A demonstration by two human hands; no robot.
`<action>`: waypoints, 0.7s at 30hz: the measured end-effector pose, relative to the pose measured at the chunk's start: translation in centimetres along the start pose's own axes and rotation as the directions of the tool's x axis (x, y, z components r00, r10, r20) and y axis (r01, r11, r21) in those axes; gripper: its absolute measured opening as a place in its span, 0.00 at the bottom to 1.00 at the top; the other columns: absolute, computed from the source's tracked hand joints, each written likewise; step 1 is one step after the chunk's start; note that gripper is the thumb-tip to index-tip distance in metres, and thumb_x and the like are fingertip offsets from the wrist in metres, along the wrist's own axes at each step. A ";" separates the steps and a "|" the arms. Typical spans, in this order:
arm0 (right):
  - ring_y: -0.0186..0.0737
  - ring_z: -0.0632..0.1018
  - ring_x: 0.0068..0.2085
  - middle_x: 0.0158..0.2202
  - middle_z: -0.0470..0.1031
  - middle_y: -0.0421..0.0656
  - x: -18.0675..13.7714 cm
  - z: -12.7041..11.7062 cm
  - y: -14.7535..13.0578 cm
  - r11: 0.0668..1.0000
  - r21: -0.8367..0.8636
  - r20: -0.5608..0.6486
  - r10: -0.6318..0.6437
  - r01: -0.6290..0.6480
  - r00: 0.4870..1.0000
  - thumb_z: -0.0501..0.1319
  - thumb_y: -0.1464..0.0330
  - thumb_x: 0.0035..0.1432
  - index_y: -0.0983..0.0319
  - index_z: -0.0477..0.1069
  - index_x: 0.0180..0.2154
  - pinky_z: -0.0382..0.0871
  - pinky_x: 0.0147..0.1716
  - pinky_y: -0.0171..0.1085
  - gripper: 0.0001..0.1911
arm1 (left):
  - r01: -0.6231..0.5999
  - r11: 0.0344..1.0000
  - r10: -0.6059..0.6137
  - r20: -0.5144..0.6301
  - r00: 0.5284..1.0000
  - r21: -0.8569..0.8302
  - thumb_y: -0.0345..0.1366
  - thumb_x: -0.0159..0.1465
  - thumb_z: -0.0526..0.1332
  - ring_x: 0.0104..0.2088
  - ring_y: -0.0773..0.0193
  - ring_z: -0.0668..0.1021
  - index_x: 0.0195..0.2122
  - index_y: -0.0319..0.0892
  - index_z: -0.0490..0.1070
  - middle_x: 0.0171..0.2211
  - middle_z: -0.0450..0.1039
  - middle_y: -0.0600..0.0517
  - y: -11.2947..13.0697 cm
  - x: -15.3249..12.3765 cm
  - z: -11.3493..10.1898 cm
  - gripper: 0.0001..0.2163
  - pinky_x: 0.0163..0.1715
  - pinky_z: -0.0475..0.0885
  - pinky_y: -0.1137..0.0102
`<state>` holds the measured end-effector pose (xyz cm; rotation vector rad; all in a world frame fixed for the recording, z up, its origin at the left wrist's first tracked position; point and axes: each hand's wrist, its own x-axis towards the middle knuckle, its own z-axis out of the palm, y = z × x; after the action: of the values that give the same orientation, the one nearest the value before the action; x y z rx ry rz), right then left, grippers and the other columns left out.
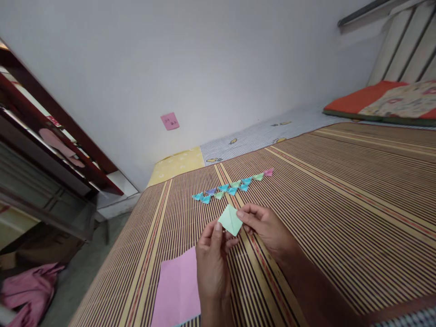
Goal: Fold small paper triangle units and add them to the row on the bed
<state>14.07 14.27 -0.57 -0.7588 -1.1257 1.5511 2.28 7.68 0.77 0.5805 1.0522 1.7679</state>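
Observation:
A small folded piece of light green paper (pixel 230 220), diamond-shaped with a crease down its middle, is held up between both hands. My left hand (pixel 214 254) pinches its left corner between thumb and fingers. At the right corner, my right hand (pixel 264 225) grips it with thumb and forefinger. Beyond it, several small folded paper pieces (pixel 232 190) in blue, green, purple and pink lie in two slanting rows on the striped mat. Pink paper sheets (pixel 179 286) lie beside my left forearm, partly covered by it.
The striped mat (pixel 340 190) spreads over the bed up to the white wall (pixel 211 63). A pink note (pixel 170 121) is stuck on the wall. A folded orange and floral quilt (pixel 378 100) lies at the far right. Pink cloth (pixel 30 290) sits low at the left, past the mat's edge.

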 end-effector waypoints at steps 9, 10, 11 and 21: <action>0.30 0.64 0.22 0.20 0.66 0.34 -0.1 0.5 0.0 0.998 -0.038 0.050 -0.044 0.046 0.998 0.68 0.56 0.54 0.63 0.73 0.28 0.56 0.23 0.32 0.17 | 0.046 0.996 -0.045 0.029 0.999 -0.070 0.40 0.55 0.74 0.29 0.69 0.78 0.39 0.39 0.80 0.33 0.80 0.50 0.2 0.3 -0.1 0.13 0.26 0.75 0.77; 0.30 0.65 0.22 0.20 0.66 0.34 -0.1 0.5 -0.1 0.997 -0.048 0.049 -0.053 0.055 0.997 0.67 0.56 0.54 0.63 0.73 0.28 0.56 0.23 0.32 0.16 | 0.043 0.997 -0.041 0.030 0.999 -0.061 0.40 0.56 0.73 0.29 0.69 0.77 0.39 0.39 0.80 0.33 0.80 0.50 0.1 0.3 -0.1 0.13 0.26 0.75 0.77; 0.30 0.65 0.22 0.20 0.66 0.34 0.0 0.5 -0.1 0.997 -0.050 0.044 -0.057 0.059 0.997 0.67 0.57 0.54 0.63 0.73 0.29 0.57 0.23 0.32 0.16 | 0.036 0.998 -0.035 0.029 0.999 -0.046 0.40 0.56 0.73 0.28 0.70 0.77 0.38 0.38 0.80 0.31 0.79 0.51 0.1 0.3 -0.2 0.12 0.25 0.74 0.78; 0.27 0.66 0.19 0.19 0.69 0.34 0.0 0.7 0.1 0.990 0.113 0.028 0.078 -0.080 0.997 0.67 0.63 0.51 0.64 0.75 0.33 0.57 0.19 0.28 0.10 | -0.041 0.995 0.032 0.096 0.995 0.094 0.40 0.63 0.67 0.26 0.70 0.75 0.48 0.41 0.77 0.28 0.78 0.52 0.1 0.2 -0.6 0.14 0.26 0.70 0.77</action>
<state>13.41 14.04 -0.44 -0.7173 -1.0253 1.6795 1.71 7.62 0.58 0.7406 1.0713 1.7112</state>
